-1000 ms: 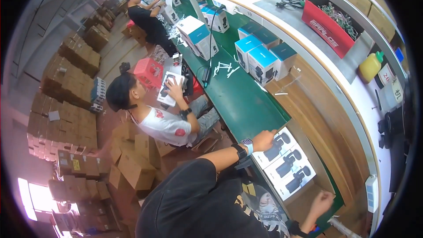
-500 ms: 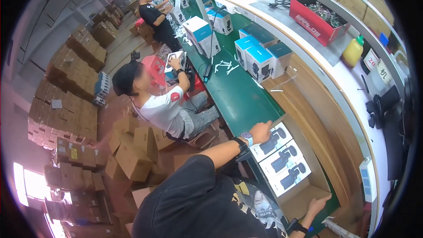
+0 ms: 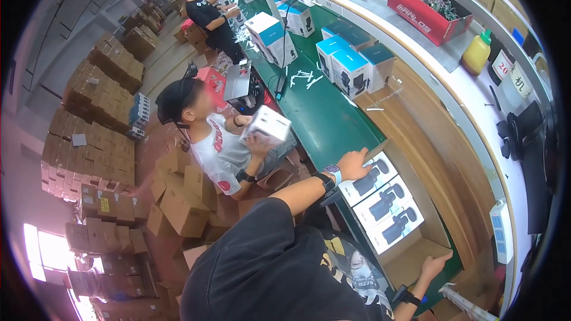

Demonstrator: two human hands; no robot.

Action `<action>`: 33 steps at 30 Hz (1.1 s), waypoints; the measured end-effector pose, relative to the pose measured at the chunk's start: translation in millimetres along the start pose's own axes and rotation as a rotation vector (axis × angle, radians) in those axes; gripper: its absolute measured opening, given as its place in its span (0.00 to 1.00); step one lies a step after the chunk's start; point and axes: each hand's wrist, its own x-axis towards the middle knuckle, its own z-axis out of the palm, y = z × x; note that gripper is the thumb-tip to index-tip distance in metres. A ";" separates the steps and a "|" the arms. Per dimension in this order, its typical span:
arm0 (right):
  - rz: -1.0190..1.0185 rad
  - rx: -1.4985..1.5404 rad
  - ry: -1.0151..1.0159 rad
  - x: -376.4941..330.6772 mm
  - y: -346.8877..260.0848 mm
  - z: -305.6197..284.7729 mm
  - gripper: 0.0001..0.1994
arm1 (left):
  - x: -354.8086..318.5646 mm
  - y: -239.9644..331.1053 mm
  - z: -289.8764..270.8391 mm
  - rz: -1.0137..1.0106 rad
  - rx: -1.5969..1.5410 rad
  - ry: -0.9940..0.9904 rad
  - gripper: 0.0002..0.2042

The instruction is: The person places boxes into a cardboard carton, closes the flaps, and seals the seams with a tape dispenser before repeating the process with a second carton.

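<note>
Cardboard carton (image 3: 443, 244) between both hands

Glossy printed boxes (image 3: 385, 201) in matt cardboard carton (image 3: 416, 258)

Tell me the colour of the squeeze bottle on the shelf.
Yellow with a green cap: the bottle stands right of the red bin, clearest in the head view.

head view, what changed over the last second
The seated co-worker now holds a white box up at chest height instead of reaching to the bench. Unchanged: left hand on the open carton edge by the three white boxes, right hand at its near end.
</note>
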 end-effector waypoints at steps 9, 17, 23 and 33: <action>-0.012 -0.024 0.033 9.2 -0.2 10.2 0.41 | 7.8 -110.1 -34.4 -0.092 -0.545 0.022 0.14; 0.002 -0.075 0.059 8.7 1.5 0.3 0.39 | 53.0 -219.2 -73.8 -0.323 0.549 0.073 0.61; 0.042 -0.166 0.113 3.8 0.0 23.1 0.38 | 26.1 -184.9 -95.0 -0.249 0.420 0.287 0.53; -0.143 0.159 0.360 -2.0 -29.7 7.6 0.38 | -57.5 90.7 -164.5 -0.147 -0.883 -0.291 0.52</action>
